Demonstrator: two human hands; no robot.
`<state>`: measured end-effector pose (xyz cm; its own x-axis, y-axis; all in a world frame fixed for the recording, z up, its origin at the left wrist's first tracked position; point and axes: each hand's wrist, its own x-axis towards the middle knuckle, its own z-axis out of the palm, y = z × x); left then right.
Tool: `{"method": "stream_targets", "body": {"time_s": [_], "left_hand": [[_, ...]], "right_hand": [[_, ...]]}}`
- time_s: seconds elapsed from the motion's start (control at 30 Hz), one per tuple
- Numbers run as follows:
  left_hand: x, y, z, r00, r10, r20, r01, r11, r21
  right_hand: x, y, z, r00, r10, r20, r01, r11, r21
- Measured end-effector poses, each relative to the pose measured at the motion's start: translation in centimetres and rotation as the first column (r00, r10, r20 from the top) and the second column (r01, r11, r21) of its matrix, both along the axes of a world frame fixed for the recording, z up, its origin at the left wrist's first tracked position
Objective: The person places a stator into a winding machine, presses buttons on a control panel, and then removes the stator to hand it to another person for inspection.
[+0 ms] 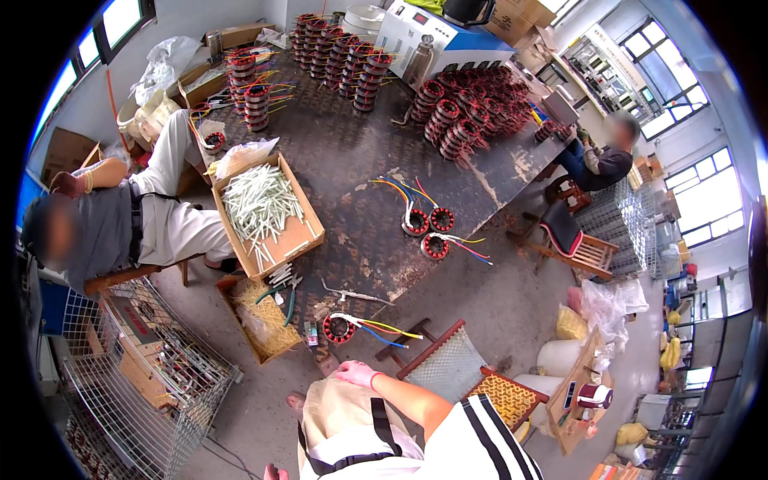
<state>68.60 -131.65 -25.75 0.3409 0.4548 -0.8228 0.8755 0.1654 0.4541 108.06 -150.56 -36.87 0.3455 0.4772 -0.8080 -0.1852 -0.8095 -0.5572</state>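
Observation:
My right hand, in a pink glove, lies on the beige apron over my lap, fingers stretched out and nothing seen in them. Only the pink fingers of my left hand show at the lower edge, slightly apart and holding nothing visible. Beyond my right hand, on the near table corner, sits a wound motor stator with yellow, blue and white leads. Green-handled cutters lie to its left. Three similar stators stand farther along the table.
A cardboard box of white sticks sits at the table's left side, above a straw-lined box. Stacked stators fill the far end. People sit at left and far right. A wire cage, woven stool and chair surround the table.

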Motion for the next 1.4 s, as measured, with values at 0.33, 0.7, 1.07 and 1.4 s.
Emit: {"method": "stream_targets", "body": {"time_s": [0.33,0.7,1.07,1.4], "left_hand": [[-1.2,1.1,-9.9,0.949,-0.039,0.312,0.032,0.999,0.026],[-4.2,6.7,-8.4,0.995,-0.088,0.050,0.094,0.987,-0.132],[24.9,-6.4,6.0,0.991,0.049,-0.126,-0.043,0.998,0.050],[33.4,-9.4,7.9,0.998,0.059,0.033,-0.063,0.988,0.139]], "right_hand": [[-1.4,-4.0,6.3,0.998,-0.019,0.055,0.015,0.997,0.074],[18.4,-16.4,12.7,0.648,-0.761,0.031,0.684,0.600,0.416],[45.6,-20.7,1.7,0.651,-0.439,0.619,0.628,0.770,-0.115],[48.4,-19.3,3.9,0.525,-0.427,0.736,0.617,0.787,0.015]]}}
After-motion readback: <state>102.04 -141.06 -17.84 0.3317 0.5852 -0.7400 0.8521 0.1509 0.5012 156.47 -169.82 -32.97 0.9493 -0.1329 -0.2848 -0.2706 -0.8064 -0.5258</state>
